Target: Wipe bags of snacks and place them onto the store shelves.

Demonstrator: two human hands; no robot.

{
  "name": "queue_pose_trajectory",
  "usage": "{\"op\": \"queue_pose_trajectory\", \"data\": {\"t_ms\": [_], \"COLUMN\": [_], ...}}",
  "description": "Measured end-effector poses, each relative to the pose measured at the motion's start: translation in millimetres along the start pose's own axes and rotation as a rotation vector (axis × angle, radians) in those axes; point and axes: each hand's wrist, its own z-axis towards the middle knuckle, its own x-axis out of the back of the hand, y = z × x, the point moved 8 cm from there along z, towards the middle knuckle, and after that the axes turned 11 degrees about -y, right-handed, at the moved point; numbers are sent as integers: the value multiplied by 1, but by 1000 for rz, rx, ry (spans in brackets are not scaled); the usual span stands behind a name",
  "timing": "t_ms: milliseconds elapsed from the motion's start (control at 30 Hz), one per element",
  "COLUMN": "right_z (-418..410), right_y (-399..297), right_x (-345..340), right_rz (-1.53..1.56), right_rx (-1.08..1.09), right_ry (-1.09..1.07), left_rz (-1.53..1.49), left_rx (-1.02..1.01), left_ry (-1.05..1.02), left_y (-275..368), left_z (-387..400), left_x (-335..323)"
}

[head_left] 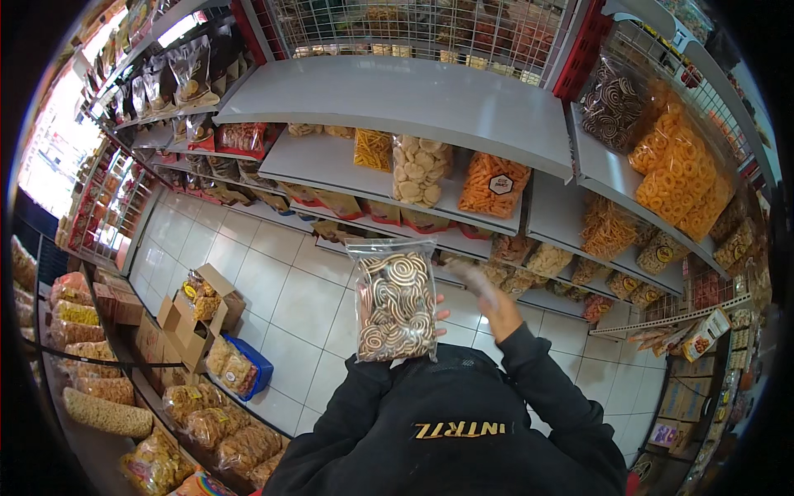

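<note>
A clear zip-top plastic bag of brown-and-cream spiral snacks [397, 304] is upright in front of my chest. My left hand [441, 316] supports it from behind; only its fingertips show past the bag's right edge. To the right of the bag is my right hand [504, 315], raised and blurred by motion. A pale blurred shape [474, 282] extends from it towards the bag. I cannot tell whether that is a held thing or the fingers themselves.
Ahead stands a grey metal shelf [397, 93] with bagged snacks on its lower tiers, including orange snack sticks [494, 185] and pale round crackers [422, 170]. Bags of orange rings [682, 173] sit right. On the tiled floor at left are an open cardboard box [186, 328] and a blue bin [257, 366].
</note>
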Motion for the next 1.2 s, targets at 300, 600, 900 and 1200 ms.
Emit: {"op": "queue_pose_trajectory", "data": {"t_ms": [300, 600, 900, 1200], "right_z": [40, 51, 25, -47], "right_y": [236, 402, 162, 46], "right_x": [163, 255, 72, -39], "right_rz": [739, 1228, 1138, 1305], "right_rx": [-157, -350, -224, -182], "right_ry": [804, 1045, 319, -53], "left_rz": [-73, -52, 66, 117], "left_rx": [108, 231, 168, 348], "left_ry": [-24, -46, 66, 170], "left_y": [-22, -51, -43, -90], "left_z": [0, 21, 38, 47], "left_x": [-17, -39, -23, 57]}}
